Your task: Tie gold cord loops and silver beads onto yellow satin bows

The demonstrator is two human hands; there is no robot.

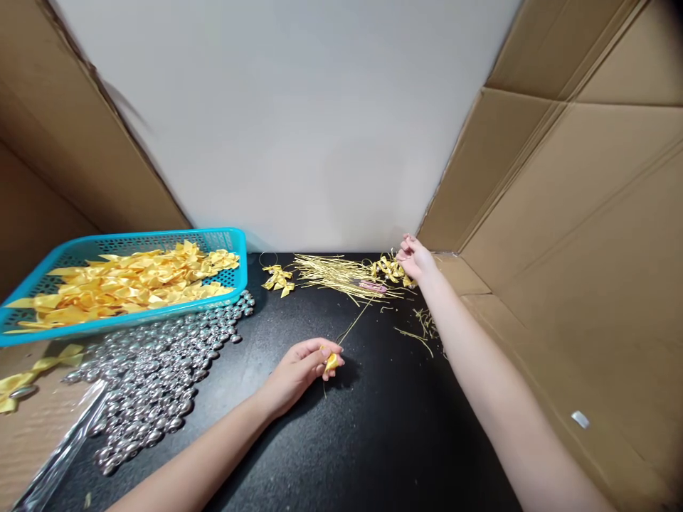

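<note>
My left hand (306, 366) is closed in a pinch on a small yellow ribbon bow (331, 362), held low over the black tabletop. A thin gold cord (355, 321) runs from the bow up and to the right, and a short end hangs below it. My right hand (415, 257) is raised at the back right, its fingers curled together; whatever they hold, if anything, I cannot make out. Just beside and below it sits a small pile of yellow bows (388, 269) with cords. Gold cord lengths (331, 272) lie in a bundle left of that pile, with a pink tool (372, 286) on them.
A turquoise basket (241, 267) of yellow ribbon bows stands at the left. Before it spread many shiny silver beads (154, 377). Several yellow bows (278, 279) lie right of the basket. Cord scraps (424, 323) lie near my right forearm. Cardboard walls (576, 213) enclose the sides.
</note>
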